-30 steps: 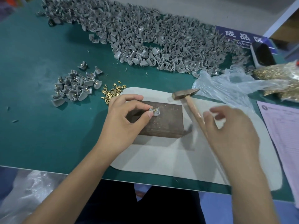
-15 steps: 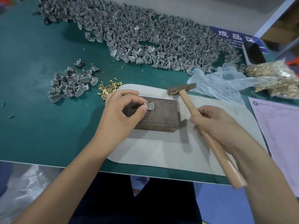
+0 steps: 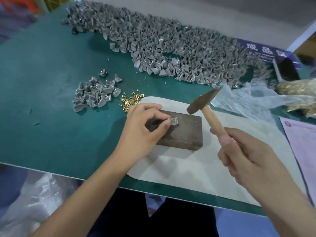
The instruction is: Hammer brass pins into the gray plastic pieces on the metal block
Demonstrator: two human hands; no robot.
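While our left hand (image 3: 145,129) kept its thumb and forefinger pinched on the small gray plastic piece (image 3: 173,120) sitting on top of the dark rectangular metal block (image 3: 183,134), our right hand (image 3: 253,161) changed its business entirely. A second before, it had hovered loose above the wooden handle; half a second before, it had wrapped round the handle with the head low by the block's far corner. Now its grip was curled firmly about the wooden-handled hammer (image 3: 203,103), and the brown steel head had risen, tilted up and to the right of the block, clear of the piece.

We could see a glint of brass in the top of the gray piece, so we judged a brass pin was seated there and not yet driven. The raised head suggested that the striking step was about to begin, the fingertips close enough to the target to call for a short, well-aimed blow.

Beside the pale felt mat (image 3: 188,170) under the block lay the loose heap of small brass pins (image 3: 130,102) and a small pile of gray pieces (image 3: 95,96) on the green table (image 3: 51,134); the long bank of gray plastic pieces (image 3: 162,48) ran along the back.
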